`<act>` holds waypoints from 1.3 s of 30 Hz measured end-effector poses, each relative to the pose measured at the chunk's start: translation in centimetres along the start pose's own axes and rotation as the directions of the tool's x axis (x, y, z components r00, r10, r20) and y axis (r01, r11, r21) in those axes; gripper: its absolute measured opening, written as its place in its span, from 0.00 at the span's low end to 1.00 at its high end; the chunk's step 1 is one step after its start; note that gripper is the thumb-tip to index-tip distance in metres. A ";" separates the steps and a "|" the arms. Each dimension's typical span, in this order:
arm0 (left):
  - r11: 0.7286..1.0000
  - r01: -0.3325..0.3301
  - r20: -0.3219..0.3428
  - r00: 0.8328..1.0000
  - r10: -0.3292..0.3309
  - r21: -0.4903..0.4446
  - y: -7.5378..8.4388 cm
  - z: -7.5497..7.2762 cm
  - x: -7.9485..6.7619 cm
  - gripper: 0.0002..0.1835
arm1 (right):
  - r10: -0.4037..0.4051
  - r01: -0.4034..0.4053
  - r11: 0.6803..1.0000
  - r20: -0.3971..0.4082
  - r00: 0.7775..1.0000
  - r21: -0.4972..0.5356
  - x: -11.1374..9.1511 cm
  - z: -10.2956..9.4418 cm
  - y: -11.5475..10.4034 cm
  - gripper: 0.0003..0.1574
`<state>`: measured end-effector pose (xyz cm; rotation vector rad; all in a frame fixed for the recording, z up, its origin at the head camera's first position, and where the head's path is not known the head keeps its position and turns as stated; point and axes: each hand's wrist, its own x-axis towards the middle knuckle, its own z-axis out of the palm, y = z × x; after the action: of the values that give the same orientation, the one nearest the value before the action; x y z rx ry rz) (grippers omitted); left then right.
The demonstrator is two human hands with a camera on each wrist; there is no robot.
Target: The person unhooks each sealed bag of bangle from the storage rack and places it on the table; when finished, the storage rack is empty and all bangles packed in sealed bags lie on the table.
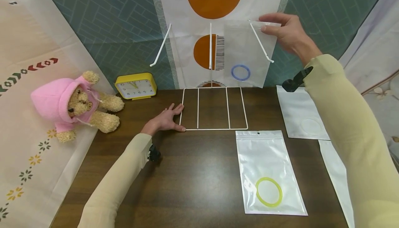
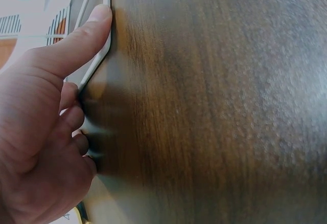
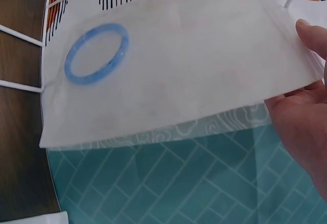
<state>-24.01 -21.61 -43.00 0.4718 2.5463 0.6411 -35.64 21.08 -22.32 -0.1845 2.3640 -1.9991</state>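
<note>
In the head view my right hand (image 1: 290,35) pinches the top right corner of a translucent zip bag (image 1: 249,51) between thumb and fingers. A blue ring (image 1: 240,72) shows low in that bag. The right prong (image 1: 261,42) of a white wire display rack (image 1: 211,51) slants across the bag from its top edge. My left hand (image 1: 166,119) rests at the left front corner of the rack's base (image 1: 215,129), fingers spread. Seen from the left wrist, its thumb (image 2: 84,37) lies along the wire, with the other fingertips beside the frame.
A silver bag (image 1: 262,158) with a yellow ring (image 1: 269,192) lies in front on the brown table. More white bags (image 1: 299,110) lie to the right, partly under my right sleeve. At left are a yellow clock (image 1: 136,86) and a pink-hooded teddy bear (image 1: 78,105).
</note>
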 end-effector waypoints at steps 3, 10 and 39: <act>1.000 0.004 -0.003 1.000 -0.004 -0.002 0.0 0.0 0.0 0.58 | 0.019 -0.018 0.998 -0.005 1.000 0.054 0.1 0.3 0.0 0.28; 1.000 0.000 -0.010 1.000 0.000 -0.003 0.0 0.1 0.0 0.58 | 0.056 -0.054 0.995 -0.022 0.998 0.080 0.3 0.9 0.3 0.26; 0.999 -0.027 0.002 1.000 0.027 0.019 -0.1 0.1 0.1 0.58 | 0.051 -0.052 0.998 -0.035 0.998 -0.036 -1.8 0.5 0.0 0.23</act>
<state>-24.10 -21.63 -43.21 0.5134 2.5508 0.6263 -33.76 20.82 -22.50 -0.0898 2.4013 -1.9532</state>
